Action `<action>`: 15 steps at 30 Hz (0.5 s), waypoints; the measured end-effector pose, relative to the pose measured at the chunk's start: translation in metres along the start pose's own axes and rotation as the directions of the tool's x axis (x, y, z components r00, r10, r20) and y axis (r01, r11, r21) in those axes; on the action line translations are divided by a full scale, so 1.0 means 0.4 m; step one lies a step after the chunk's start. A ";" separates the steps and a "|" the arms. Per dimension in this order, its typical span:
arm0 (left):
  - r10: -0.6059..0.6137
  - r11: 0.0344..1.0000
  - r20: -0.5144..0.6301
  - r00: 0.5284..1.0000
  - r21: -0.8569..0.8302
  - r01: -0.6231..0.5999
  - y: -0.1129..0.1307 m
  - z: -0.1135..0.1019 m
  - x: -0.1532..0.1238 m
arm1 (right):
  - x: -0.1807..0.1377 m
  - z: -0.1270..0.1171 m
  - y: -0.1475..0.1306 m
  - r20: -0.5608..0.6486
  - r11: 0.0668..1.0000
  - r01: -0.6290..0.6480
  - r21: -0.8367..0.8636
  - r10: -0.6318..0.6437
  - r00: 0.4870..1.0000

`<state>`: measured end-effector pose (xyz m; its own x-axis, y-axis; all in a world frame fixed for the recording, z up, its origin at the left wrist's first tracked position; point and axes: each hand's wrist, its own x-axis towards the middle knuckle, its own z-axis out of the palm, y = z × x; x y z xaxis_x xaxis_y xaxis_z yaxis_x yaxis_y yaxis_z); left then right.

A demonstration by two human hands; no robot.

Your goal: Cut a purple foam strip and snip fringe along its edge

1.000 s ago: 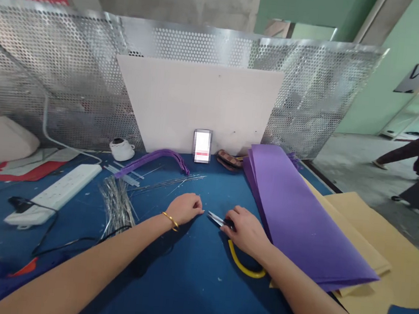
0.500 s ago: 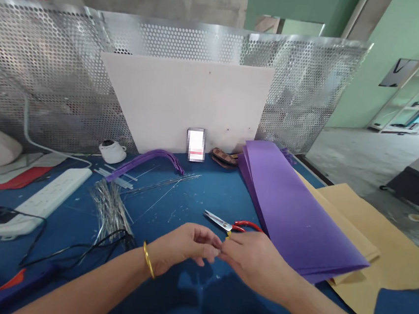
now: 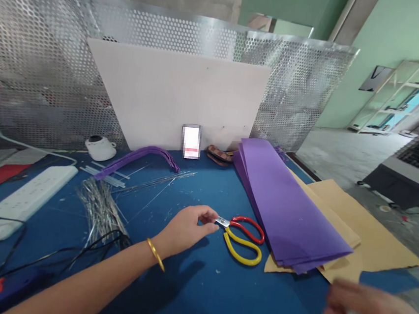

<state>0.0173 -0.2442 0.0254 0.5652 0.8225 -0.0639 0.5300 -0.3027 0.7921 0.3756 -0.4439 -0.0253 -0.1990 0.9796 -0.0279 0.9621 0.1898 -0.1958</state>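
Observation:
My left hand (image 3: pixel 193 227), with a gold bangle (image 3: pixel 156 255) on its wrist, is over the blades of the scissors (image 3: pixel 240 250). Its fingers curl towards the thumb, and whatever may be between the tips is too small to make out. The scissors lie on the blue table, with one red and one yellow handle spread apart; the hand covers most of the blades. Past the table's right front edge, my right hand (image 3: pixel 376 311) is smeared by motion, and its finger position is unclear. Folded purple sheets (image 3: pixel 286 204) lie right of the scissors.
Tan sheets (image 3: pixel 380 232) lie under the purple ones. To the left are a bundle of silvery wires (image 3: pixel 100 210), a purple strip (image 3: pixel 135 159), a white power strip (image 3: pixel 23 203) and dark cables. A lit phone (image 3: pixel 191 141) leans against a white board (image 3: pixel 174 94).
My hands have parted: the right swung right and down past the table edge, while the left stays near the scissors. The yellow handle is now uncovered. The view has shifted to the right.

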 end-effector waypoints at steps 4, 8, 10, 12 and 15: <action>0.093 0.991 0.056 0.994 0.093 -0.098 0.036 0.039 0.047 | 0.162 -0.072 -0.044 -0.190 0.979 -0.035 -0.202 -0.004 0.982; 0.184 0.935 0.075 0.980 0.293 -0.198 0.047 0.072 0.075 | 0.235 -0.049 -0.012 -0.118 0.973 -0.008 -0.230 -0.020 0.993; 0.220 0.890 0.123 0.968 0.380 -0.251 0.046 0.085 0.078 | 0.225 -0.034 0.006 -0.112 0.975 -0.007 -0.222 -0.019 0.994; 0.233 0.846 0.179 0.956 0.446 -0.290 0.043 0.098 0.079 | 0.204 -0.022 0.016 -0.108 0.972 -0.009 -0.235 -0.017 0.994; 0.239 0.779 0.238 0.941 0.532 -0.332 0.039 0.113 0.080 | 0.177 -0.007 0.027 -0.135 0.960 -0.043 -0.277 0.006 0.991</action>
<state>0.0723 -0.2442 0.0081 0.8091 0.5874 -0.0149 0.5613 -0.7651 0.3156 0.3725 -0.3723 -0.0268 -0.1666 0.9806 0.1036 0.9838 0.1582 0.0844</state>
